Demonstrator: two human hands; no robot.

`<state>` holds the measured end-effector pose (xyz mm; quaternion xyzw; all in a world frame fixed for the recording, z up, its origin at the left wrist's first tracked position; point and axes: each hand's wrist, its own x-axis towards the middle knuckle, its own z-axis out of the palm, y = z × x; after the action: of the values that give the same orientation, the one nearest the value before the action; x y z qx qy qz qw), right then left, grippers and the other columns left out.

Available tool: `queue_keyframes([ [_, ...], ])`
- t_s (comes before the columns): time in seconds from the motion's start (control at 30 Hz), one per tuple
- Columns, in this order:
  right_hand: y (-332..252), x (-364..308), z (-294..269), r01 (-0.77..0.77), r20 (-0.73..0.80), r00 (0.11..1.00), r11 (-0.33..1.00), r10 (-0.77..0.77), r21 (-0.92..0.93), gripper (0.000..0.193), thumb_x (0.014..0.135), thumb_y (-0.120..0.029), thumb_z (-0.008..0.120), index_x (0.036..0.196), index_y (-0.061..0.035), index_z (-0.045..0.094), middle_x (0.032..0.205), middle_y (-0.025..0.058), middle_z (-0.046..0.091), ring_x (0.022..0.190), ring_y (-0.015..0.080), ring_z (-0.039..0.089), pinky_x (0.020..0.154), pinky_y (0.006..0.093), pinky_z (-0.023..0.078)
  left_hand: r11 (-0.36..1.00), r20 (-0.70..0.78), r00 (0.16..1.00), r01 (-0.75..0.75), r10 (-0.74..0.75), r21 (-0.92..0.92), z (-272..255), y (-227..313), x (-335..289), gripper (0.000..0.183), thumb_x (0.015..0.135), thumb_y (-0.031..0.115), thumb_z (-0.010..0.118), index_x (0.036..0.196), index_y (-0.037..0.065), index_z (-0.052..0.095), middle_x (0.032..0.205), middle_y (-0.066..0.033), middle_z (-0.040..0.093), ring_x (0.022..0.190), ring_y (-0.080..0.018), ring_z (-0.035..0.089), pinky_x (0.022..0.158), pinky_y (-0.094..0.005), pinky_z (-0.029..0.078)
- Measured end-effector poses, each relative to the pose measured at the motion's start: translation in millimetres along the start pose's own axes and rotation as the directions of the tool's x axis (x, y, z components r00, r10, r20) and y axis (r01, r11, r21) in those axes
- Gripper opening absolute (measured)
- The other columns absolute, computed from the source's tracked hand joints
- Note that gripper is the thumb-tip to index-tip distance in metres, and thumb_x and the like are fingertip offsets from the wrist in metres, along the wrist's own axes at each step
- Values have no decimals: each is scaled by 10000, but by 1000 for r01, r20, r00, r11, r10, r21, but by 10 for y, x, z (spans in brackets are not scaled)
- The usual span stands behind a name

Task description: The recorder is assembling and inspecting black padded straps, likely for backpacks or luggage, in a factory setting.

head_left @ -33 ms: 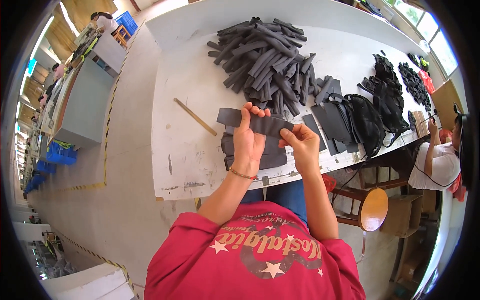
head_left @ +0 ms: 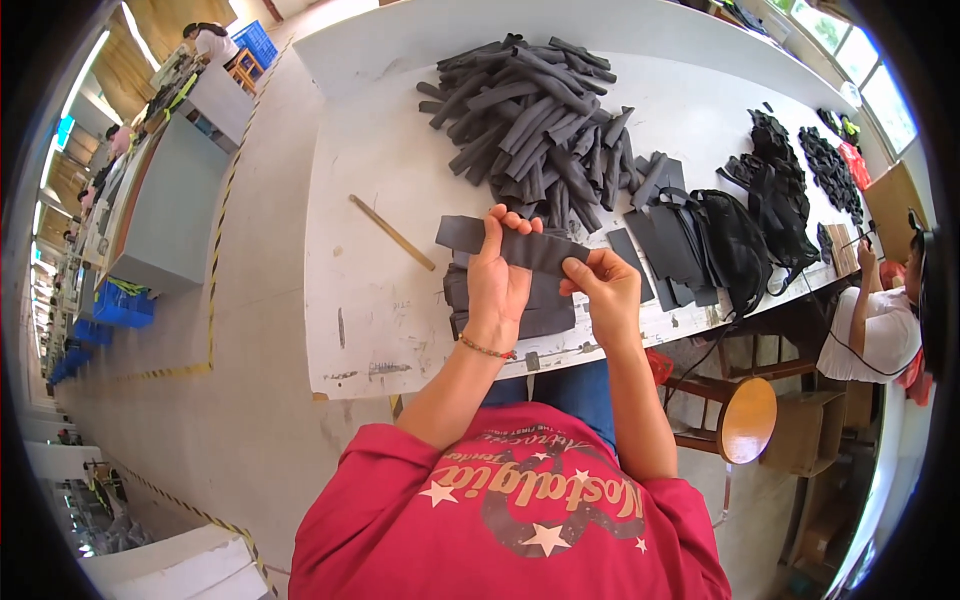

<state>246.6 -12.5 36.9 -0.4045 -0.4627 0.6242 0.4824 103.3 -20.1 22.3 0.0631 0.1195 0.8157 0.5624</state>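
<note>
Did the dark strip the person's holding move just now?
No, not that I can see: the dark strip's left end is in the same place beside the yellowish stick lying on the white table.

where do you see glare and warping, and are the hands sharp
In the head view, the left hand, right hand and dark strip look fairly sharp; upper-right windows look washed out; the round stool top shines; the white table bows along its near edge.

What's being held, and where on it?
A dark strip: the left hand holds it around the middle, and the right hand pinches its right end.
</note>
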Motion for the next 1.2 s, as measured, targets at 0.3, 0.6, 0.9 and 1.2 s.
queue_keyframes([
  [0.3, -16, 83, -114, -54, 65, 996, 999, 54, -1, 140, 849, -91, 736, 874, 16, 648, 746, 28, 642, 611, 100, 609, 589, 235, 509, 928, -132, 989, -18, 71, 372, -174, 513, -46, 274, 954, 149, 620, 1171, -19, 606, 939, -27, 620, 849, -111, 562, 905, -283, 475],
  [0.6, 485, -7, -260, -113, 42, 990, 923, 137, -367, 140, 823, -103, 731, 865, -11, 634, 682, -7, 580, 583, 67, 501, 553, 229, 417, 151, 102, 927, -167, 362, 974, -777, 729, -381, 127, 849, 99, 744, 966, 53, 732, 834, 20, 623, 720, -57, 511, 663, -216, 428],
  [0.9, 667, 324, -780, 36, -98, 930, 353, -354, -935, 277, 843, -196, 714, 1017, -22, 587, 933, 135, 614, 864, 335, 583, 748, 411, 470, -233, 431, 797, -364, 423, 902, -430, 607, 195, 91, 781, 71, 756, 851, 53, 699, 835, -47, 649, 741, -179, 581, 666, -289, 468],
  [1.2, 938, 638, -1110, 198, 250, 965, -401, -81, -895, 185, 849, -104, 599, 953, 35, 664, 1013, 152, 625, 939, 283, 598, 769, 348, 527, -247, 515, 824, -461, 236, 852, -49, 174, 1893, 177, 869, 173, 685, 911, 2, 702, 799, -109, 706, 698, -183, 665, 675, -295, 512],
])
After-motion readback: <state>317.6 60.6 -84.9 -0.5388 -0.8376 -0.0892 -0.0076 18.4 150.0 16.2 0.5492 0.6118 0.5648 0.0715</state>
